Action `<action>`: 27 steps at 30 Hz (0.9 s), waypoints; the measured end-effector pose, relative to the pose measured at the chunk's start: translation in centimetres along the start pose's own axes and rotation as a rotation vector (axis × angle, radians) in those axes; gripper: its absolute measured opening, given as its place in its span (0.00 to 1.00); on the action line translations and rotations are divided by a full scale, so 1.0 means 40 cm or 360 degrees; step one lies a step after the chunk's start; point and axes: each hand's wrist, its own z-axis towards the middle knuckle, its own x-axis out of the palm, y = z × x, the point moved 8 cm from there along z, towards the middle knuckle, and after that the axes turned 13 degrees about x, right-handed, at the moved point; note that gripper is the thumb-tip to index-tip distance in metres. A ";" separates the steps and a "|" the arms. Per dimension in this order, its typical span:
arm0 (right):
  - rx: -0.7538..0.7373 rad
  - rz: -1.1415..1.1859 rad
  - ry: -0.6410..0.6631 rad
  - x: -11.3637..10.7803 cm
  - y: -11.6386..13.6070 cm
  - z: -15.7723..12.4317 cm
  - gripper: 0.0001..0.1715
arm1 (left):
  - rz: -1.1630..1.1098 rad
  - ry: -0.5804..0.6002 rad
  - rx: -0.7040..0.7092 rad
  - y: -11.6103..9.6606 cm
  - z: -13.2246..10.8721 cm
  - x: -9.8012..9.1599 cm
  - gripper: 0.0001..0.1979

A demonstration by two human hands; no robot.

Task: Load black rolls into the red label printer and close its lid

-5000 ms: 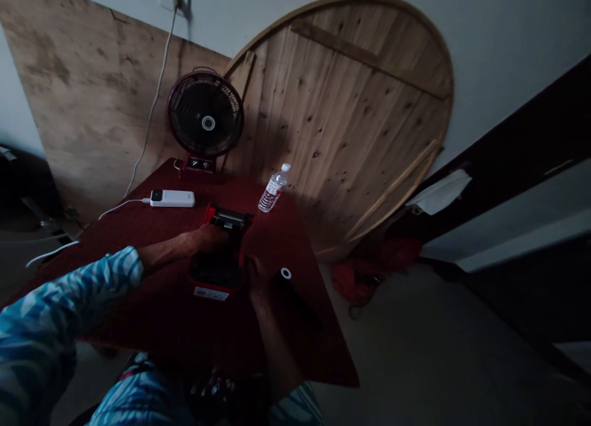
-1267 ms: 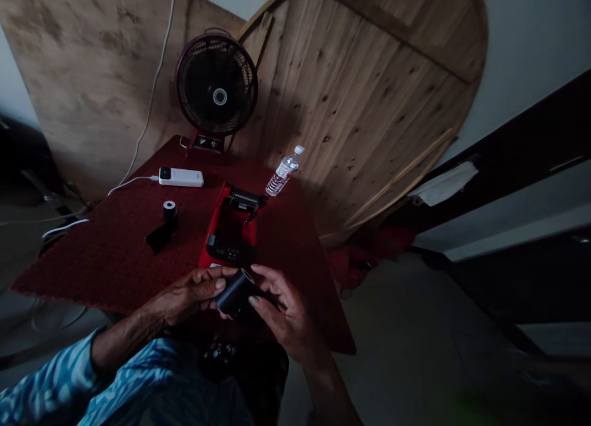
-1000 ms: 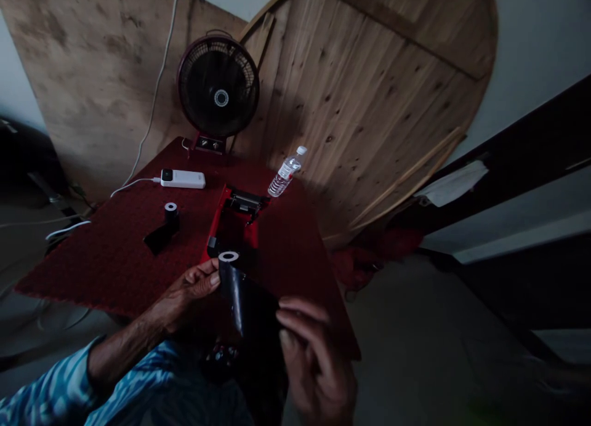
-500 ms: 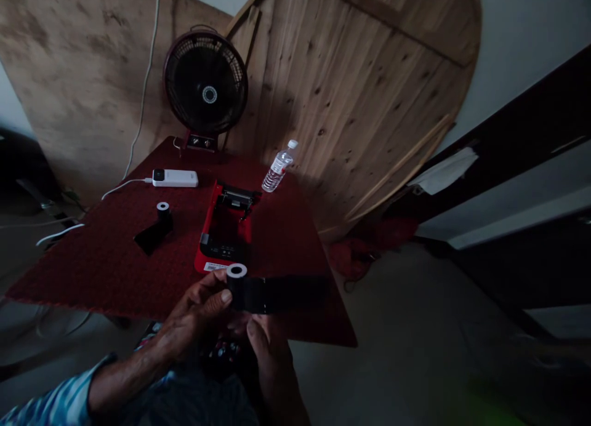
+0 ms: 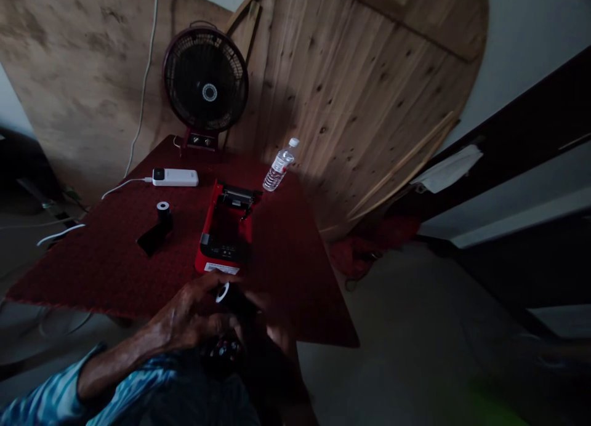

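A roll of black film with a white-ended core is tilted at the near edge of the table. Around its upper left end, my left hand is closed, with thumb and fingers on either side of the core. My right hand, blurred and dark, grips the roll's lower right side; its fingertips are partly hidden. Just beyond my hands lies a red and black machine, its top open and a label on the near end. A second black roll stands to its left with a loose strip trailing out.
On the red table are a white power bank with a cable, a clear water bottle and a dark fan at the back. A large round wooden board leans behind. The table's right edge drops to the floor.
The held roll has tipped from upright to slanted and come slightly nearer to me. The strip that stretched out to the right no longer shows there. My right hand has moved up against the roll.
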 end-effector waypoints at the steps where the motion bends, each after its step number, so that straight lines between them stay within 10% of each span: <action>1: -0.0086 -0.0042 0.0033 0.002 0.011 0.000 0.19 | 0.0061 0.0024 0.0017 -0.007 0.002 -0.006 0.25; 10: -0.0378 -0.0272 0.0075 0.017 0.060 0.006 0.27 | 0.0325 0.0299 0.0075 -0.019 0.002 -0.078 0.16; 16: -0.0325 -0.0582 -0.0465 -0.097 -0.125 0.088 0.19 | 0.0512 -0.0047 0.0234 -0.089 0.129 -0.193 0.17; 21: -0.0297 -0.0828 -0.0608 -0.107 -0.272 0.117 0.16 | 0.0938 0.0166 0.0397 -0.036 0.290 -0.195 0.20; 27: -0.0303 -0.0817 -0.0614 -0.097 -0.281 0.113 0.15 | 0.1427 0.0365 0.0388 0.033 0.365 -0.186 0.17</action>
